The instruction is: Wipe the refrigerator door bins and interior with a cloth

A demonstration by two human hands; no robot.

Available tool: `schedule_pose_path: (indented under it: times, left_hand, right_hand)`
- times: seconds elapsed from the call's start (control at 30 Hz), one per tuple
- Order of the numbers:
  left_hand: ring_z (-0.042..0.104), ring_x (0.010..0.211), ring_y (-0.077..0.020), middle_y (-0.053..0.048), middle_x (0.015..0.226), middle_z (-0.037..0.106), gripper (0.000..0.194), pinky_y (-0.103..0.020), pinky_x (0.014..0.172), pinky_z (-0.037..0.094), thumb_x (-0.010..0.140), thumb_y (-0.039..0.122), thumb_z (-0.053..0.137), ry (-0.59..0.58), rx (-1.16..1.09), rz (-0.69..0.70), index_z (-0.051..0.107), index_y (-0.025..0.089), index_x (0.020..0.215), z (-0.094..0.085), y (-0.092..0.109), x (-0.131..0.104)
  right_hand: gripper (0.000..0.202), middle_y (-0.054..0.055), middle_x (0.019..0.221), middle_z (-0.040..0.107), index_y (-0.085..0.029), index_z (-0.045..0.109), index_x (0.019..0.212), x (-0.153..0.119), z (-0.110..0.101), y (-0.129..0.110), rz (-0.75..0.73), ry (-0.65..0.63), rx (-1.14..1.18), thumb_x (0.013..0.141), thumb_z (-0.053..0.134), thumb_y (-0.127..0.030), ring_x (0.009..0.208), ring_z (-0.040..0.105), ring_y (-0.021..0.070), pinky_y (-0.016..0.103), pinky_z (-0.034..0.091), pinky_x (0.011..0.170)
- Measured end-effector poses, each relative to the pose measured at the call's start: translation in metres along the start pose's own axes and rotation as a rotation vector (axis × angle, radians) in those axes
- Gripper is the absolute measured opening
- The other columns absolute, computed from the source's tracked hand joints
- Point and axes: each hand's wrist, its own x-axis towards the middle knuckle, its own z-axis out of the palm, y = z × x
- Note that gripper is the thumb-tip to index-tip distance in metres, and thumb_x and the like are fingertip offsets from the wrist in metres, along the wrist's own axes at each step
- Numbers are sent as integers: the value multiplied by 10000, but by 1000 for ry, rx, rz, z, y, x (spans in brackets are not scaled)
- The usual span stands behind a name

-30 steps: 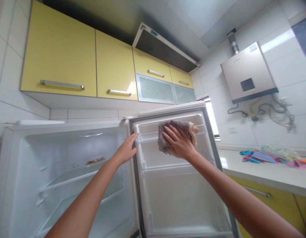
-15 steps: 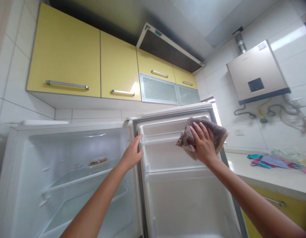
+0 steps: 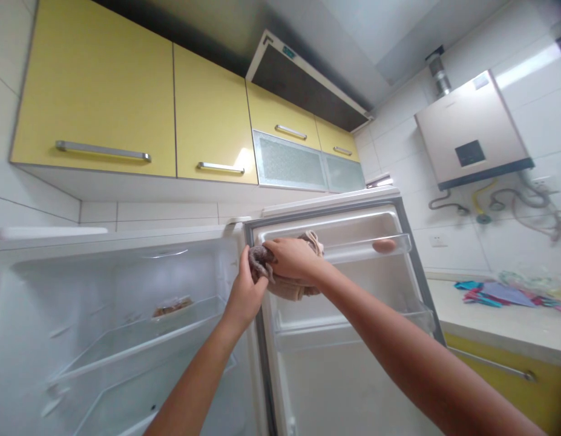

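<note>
A grayish-brown cloth [image 3: 289, 287] is bunching at the hinge side of an open refrigerator door [image 3: 316, 375], before its upper shelf [image 3: 362, 247]. The right hand [image 3: 291, 259] is gripping it; the left hand [image 3: 246, 297] is pinching its edge beneath yellow cabinets [image 3: 212, 115].

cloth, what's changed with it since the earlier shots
The right hand has brought the cloth left across the fridge door to its hinge side, where the left hand has taken hold of one end. The door stayed open, the packet on its shelf.
</note>
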Motion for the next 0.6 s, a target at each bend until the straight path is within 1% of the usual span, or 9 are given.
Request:
schedule_pose_path:
  times: [0.03, 0.1, 0.17, 0.23, 0.3, 0.33, 0.43, 0.53, 0.6]
  left_hand:
    - [418, 1475, -289, -183, 1577, 443, 823, -518, 1244, 318, 846, 271, 550, 16, 5, 8, 176, 153, 1570, 1, 3, 1]
    - [440, 1456, -287, -184, 1559, 462, 744, -518, 1239, 325, 862, 281, 534, 37, 81, 69, 262, 149, 1542, 2, 7, 3]
    - [461, 1438, -290, -187, 1537, 484, 670, -519, 1233, 336, 870, 275, 521, 10, 200, 146, 350, 140, 1503, 4, 7, 6]
    - [493, 1409, -295, -189, 1502, 518, 646, -518, 1209, 372, 880, 293, 521, -45, 291, 202, 372, 141, 1490, 5, 6, 9]
    - [534, 1365, -293, -177, 1454, 558, 592, -511, 1175, 417, 905, 321, 511, -94, 356, 255, 406, 156, 1463, 5, 3, 12]
    - [551, 1338, -296, -165, 1417, 583, 532, -516, 1157, 433, 917, 331, 503, -108, 403, 292, 456, 165, 1421, 5, 2, 14]
    - [586, 1240, -315, -126, 1280, 642, 366, -546, 1091, 470, 937, 330, 494, -120, 569, 392, 578, 184, 1263, 4, -1, 18]
    - [586, 1193, -318, -118, 1222, 647, 337, -536, 1050, 491, 943, 314, 501, -89, 629, 430, 576, 172, 1240, 5, -5, 20]
    - [575, 1201, -317, -118, 1227, 638, 338, -529, 1054, 488, 944, 303, 505, -63, 635, 450, 563, 168, 1248, 8, -8, 20]
  right_hand:
    - [373, 126, 1168, 738, -216, 644, 1169, 6, -6, 4, 16, -58, 17, 916, 477, -433, 1025, 687, 293, 373, 496, 803]
    - [401, 127, 1082, 763, -195, 694, 1044, 16, -15, 18, 26, -155, 38, 877, 531, -520, 928, 702, 272, 328, 483, 718]
    - [442, 111, 984, 781, -177, 718, 954, 19, -24, 35, 34, -268, 65, 845, 569, -579, 839, 700, 238, 294, 471, 661]
    - [505, 79, 929, 788, -179, 723, 951, 16, -32, 55, 63, -385, 126, 833, 569, -645, 761, 688, 200, 269, 469, 612]
    - [552, 59, 965, 790, -193, 713, 1026, 7, -42, 74, 139, -478, 241, 822, 576, -687, 743, 686, 177, 252, 485, 597]
    - [565, 59, 1006, 788, -199, 702, 1070, 1, -46, 83, 189, -513, 306, 816, 590, -691, 758, 692, 176, 250, 499, 604]
    - [545, 75, 1091, 777, -211, 667, 1152, -19, -59, 109, 319, -555, 441, 811, 649, -636, 826, 713, 189, 254, 535, 645]
    - [496, 90, 1094, 775, -211, 664, 1147, -38, -68, 132, 396, -554, 455, 828, 654, -591, 828, 720, 199, 267, 544, 651]
    - [495, 93, 1091, 775, -215, 668, 1139, -48, -72, 147, 434, -546, 450, 828, 649, -600, 815, 720, 203, 280, 549, 652]
